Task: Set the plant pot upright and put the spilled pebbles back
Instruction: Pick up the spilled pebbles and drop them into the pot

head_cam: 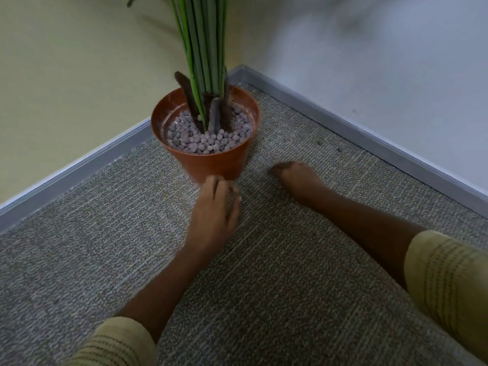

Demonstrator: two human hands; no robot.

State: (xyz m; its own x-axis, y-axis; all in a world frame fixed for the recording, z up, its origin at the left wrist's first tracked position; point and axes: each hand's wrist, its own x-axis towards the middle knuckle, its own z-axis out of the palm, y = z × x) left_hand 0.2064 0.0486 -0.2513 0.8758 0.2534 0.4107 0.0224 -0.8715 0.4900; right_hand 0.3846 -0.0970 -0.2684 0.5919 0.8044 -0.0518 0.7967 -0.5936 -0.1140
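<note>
- While the plant pot (pixel 211 154) stands upright in the corner of the carpet (pixel 264 286), both forearms reach forward from the bottom of the view toward its base.
- The left hand (pixel 215 210) is low in front of the pot, back of the hand facing up, fingers bent downward and drawn together just at the pot's lower wall; it is motion-blurred, so I cannot tell whether the fingertips pinch anything or touch the pot.
- The right hand (pixel 295 178) lies to the right of the pot, knuckles up, fingers curled under toward the carpet; what they hold, if anything, is hidden, so its grip cannot be told either.
- Both arms are bare from wrist to elbow, with a yellowish striped sleeve (pixel 449 281) pushed up on each.
- The pebbles in the pot (pixel 208 141) fill it around the green stems (pixel 203 48) and dark stubs.
- A few loose pebbles (pixel 286 139) lie on the carpet to the right of the pot, beyond the right hand and near the grey skirting (pixel 369 138).
- The skirting runs along both walls and meets behind the pot.
</note>
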